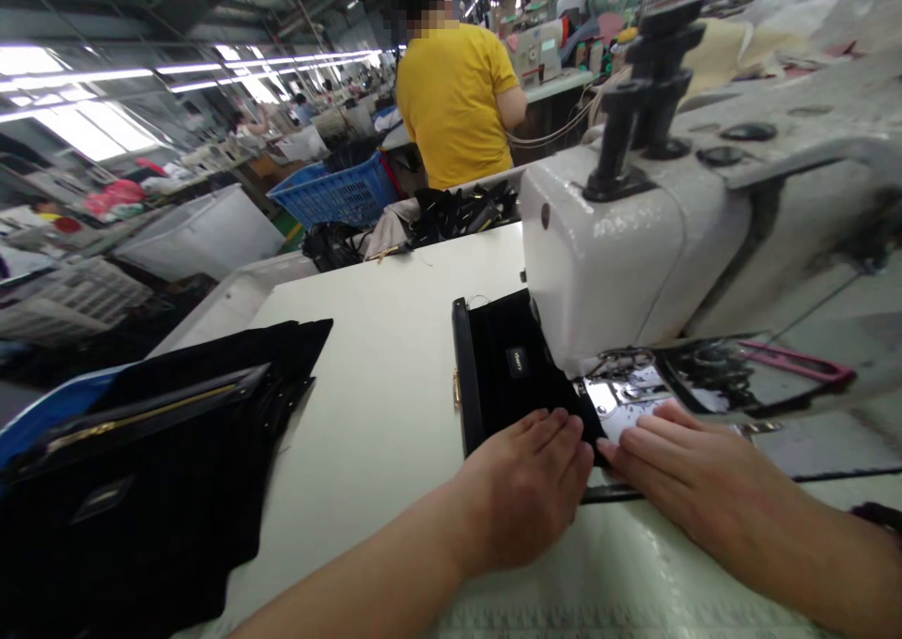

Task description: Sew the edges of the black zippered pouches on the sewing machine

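Cloth panel (497, 385) lies on the table (373, 366) – sewing machine (606, 254) right, fabric stack (162, 489) left, crate (338, 193) beyond

The panel (489, 348) is matt black cloth, edged by a smooth, leather-like strip (469, 385). The stack (176, 498) looks of similar matt cloth, its zip (155, 415) glinting like golden metal. The machine (598, 254) has glossy pale paint; its plate (620, 397) is shiny bare metal. The tabletop (366, 395) looks smooth, the crate (345, 193) blue plastic.

Tube lts (85, 78), glare @ windows (99, 133), L edge blurry
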The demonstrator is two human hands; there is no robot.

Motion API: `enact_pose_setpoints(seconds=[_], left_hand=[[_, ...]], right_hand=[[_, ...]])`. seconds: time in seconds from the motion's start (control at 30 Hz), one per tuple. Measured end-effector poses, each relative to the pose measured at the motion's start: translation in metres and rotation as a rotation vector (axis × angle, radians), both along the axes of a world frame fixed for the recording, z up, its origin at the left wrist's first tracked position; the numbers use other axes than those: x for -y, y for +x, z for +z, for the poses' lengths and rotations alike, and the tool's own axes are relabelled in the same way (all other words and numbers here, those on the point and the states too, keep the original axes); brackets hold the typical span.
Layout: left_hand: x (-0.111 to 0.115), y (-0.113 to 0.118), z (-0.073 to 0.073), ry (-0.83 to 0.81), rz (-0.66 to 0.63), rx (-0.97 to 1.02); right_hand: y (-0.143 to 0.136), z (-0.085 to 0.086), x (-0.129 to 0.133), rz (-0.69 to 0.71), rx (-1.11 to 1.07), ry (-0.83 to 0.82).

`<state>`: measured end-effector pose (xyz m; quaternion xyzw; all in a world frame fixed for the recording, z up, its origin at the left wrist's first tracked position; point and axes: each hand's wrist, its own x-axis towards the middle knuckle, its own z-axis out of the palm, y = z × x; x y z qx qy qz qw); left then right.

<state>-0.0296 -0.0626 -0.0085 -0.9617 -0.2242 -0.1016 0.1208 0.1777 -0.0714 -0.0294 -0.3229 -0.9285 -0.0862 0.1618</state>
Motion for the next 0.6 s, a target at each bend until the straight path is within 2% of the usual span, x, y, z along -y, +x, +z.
enact_pose_setpoints(seconds=[0.17, 0.37, 0.6], left_hand=[[-0.014, -0.001, 0.004, -0.051, 0.016, -0.113], [-0.028, 0.000, 0.004, -0.133, 0.036, -0.187], [-0.040, 0.006, 0.001, -0.115, 0.083, -0.186]], right_hand=[[0.006, -0.002, -0.005, 0.002, -0.006, 0.019], [-0.001, 0.011, -0.008, 0.030, -0.031, 0.087], [0.001, 0.009, -0.003, 0.025, -0.050, 0.008]])
